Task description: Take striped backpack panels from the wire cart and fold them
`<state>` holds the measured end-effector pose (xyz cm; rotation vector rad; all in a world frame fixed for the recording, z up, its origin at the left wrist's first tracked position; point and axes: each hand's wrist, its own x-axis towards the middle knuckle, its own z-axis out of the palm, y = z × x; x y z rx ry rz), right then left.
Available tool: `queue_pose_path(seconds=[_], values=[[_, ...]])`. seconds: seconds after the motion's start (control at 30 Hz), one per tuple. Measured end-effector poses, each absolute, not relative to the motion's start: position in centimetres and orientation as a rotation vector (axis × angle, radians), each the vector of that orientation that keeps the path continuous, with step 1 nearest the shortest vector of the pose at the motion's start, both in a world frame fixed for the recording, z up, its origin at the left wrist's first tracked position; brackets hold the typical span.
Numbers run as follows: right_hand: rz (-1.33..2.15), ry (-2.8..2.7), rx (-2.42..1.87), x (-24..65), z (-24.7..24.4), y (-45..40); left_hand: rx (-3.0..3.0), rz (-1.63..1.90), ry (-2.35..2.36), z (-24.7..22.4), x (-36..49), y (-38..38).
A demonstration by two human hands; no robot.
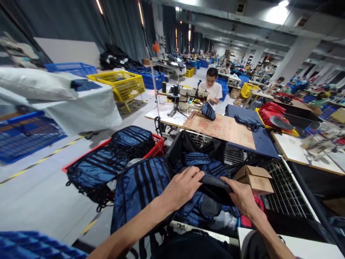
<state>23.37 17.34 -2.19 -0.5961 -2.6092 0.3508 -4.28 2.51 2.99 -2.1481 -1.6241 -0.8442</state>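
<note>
A black fabric piece [217, 185] with a curved edge is stretched between my two hands. My left hand [185, 185] is closed on its left end, fingers curled over the edge. At the right end my right hand [241, 196] pinches it, thumb along the rim. Under and behind the piece lie blue and black bag parts [198, 158] in a black-lined wire bin. Just left of my left hand stands a blue backpack [145, 180] with black straps.
More blue backpacks [99, 162] fill a red crate [159, 145] at left. A cardboard box [254, 180] sits right of my right hand. Beyond the bin, a person [211, 88] works at a sewing machine [185, 97] behind a table with a brown board [221, 127].
</note>
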Motion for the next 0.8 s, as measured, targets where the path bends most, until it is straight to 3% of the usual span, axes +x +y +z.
queue_pose_path(seconds=[0.13,0.33,0.47,0.67,0.8], values=[[0.37,-2.63,-0.586,23.8,-2.0,17.4,-2.281,-0.981,-1.719,2.2,-6.7,1.8],[0.337,-2.602,-0.659,21.4,-1.2,15.2,-1.872,-1.076,-1.598,-1.0,-7.6,3.3],[0.344,-2.512,-0.837,22.1,0.5,15.6,-1.877,-1.207,-1.954,0.0,-8.8,3.2],[0.422,-2.28,-1.019,24.6,3.8,19.1,-2.634,-1.881,-2.485,0.9,-11.9,-1.2],[0.547,-2.27,-1.004,23.7,4.0,20.7,-2.562,-2.255,-2.47,0.2,-11.0,-3.4]])
